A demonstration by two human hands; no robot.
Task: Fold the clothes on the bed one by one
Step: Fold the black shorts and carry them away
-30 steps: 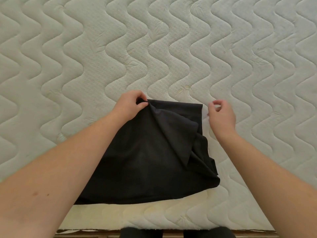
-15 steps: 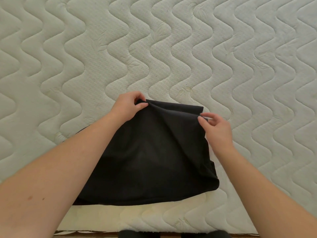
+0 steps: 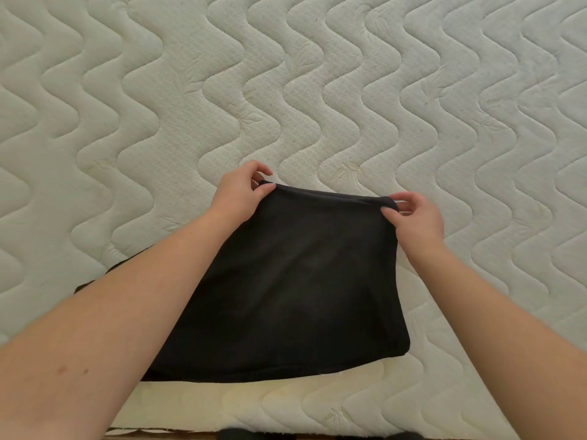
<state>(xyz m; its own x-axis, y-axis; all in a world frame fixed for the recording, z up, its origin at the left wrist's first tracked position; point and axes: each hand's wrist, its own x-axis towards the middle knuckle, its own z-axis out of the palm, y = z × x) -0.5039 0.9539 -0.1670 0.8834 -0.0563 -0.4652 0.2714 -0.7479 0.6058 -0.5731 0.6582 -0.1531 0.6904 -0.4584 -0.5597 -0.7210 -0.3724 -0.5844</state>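
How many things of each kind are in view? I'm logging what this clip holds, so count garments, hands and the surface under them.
Black garment: 1, its far corners pinched by both hands
Hands: 2, left hand and right hand
White quilted mattress: 1
Total: 4

Looks like a bedroom at someone's home: a bare quilted mattress [image 3: 349, 90] with wavy stitching fills the view, wooden floor strip [image 3: 158, 436] at its edge.
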